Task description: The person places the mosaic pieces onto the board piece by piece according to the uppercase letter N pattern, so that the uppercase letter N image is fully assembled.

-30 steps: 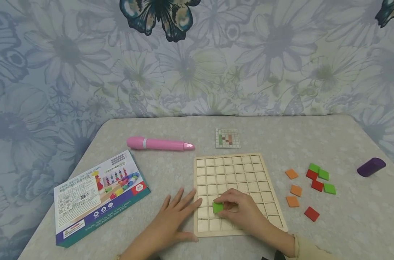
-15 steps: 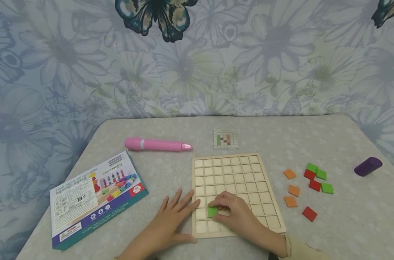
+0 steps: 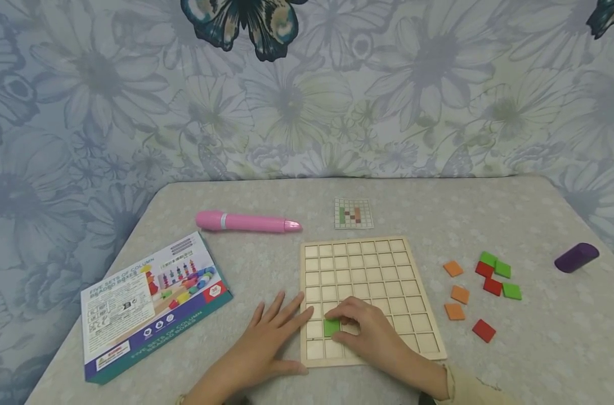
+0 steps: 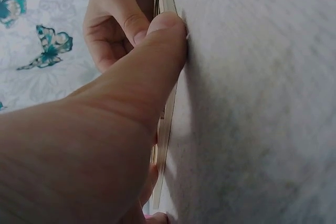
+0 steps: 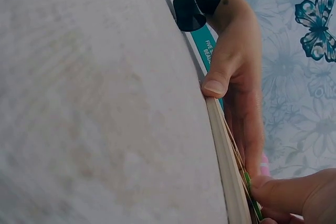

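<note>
A green square tile (image 3: 331, 328) lies in a cell of the wooden grid board (image 3: 363, 241), in the lower left part. My right hand (image 3: 371, 332) pinches this tile, fingertips at its far edge and thumb at its near edge. In the right wrist view, the green tile (image 5: 249, 184) shows as a thin strip beside the thumb. My left hand (image 3: 266, 346) lies spread at the board's left side. Its fingertips rest on the frame, and its thumb (image 4: 168, 30) touches the board near the corner.
Right of the board lie loose orange tiles (image 3: 454, 311), red tiles (image 3: 484, 331) and green tiles (image 3: 511, 291). Farther right is a purple cylinder (image 3: 577, 257). A pattern card (image 3: 354, 214) and a pink pen (image 3: 248, 222) lie behind; a printed box (image 3: 155, 309) is on the left.
The green tile has shifted slightly left across the board, with my right hand, and now lies flatter in its cell. My left hand stays in place on the board's edge.
</note>
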Demonstrator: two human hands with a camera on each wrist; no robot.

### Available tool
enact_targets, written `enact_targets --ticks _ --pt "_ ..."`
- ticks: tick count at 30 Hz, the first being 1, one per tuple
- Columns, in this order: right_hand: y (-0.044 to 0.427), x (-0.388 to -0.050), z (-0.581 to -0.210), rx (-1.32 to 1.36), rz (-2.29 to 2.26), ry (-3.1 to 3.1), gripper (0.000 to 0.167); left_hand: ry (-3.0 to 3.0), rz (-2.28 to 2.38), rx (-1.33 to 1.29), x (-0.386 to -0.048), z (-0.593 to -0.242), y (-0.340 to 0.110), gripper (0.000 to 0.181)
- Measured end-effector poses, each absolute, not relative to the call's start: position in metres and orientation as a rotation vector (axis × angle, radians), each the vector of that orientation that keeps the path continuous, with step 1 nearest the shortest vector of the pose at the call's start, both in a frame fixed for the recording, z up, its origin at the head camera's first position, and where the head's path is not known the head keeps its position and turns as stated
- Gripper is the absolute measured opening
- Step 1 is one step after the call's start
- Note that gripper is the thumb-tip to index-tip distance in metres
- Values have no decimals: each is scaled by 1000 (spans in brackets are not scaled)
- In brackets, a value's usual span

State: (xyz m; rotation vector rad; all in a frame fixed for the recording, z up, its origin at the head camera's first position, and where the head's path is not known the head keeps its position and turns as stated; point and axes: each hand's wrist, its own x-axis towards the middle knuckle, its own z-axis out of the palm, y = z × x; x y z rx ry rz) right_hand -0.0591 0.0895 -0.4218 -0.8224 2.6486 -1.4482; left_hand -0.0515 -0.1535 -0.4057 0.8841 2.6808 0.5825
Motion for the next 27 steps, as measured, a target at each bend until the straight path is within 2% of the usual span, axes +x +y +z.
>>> enact_targets --ticks 6,11,17,21,27 --pt "107 -63 -409 -822 -1490 2640 33 2671 591 872 -52 -408 -154 90" --pt "162 -76 -392 -843 -1524 2863 32 2663 610 877 -51 -409 -156 89" --pt "245 -87 -387 -470 -1489 3072 27 2662 637 901 -52 -409 -158 88" --pt "292 -85 -388 -259 -1297 3174 24 2658 639 912 -52 -410 -159 89" --pt "345 -74 -402 -114 -984 3172 28 2654 641 937 -52 -411 -159 88"
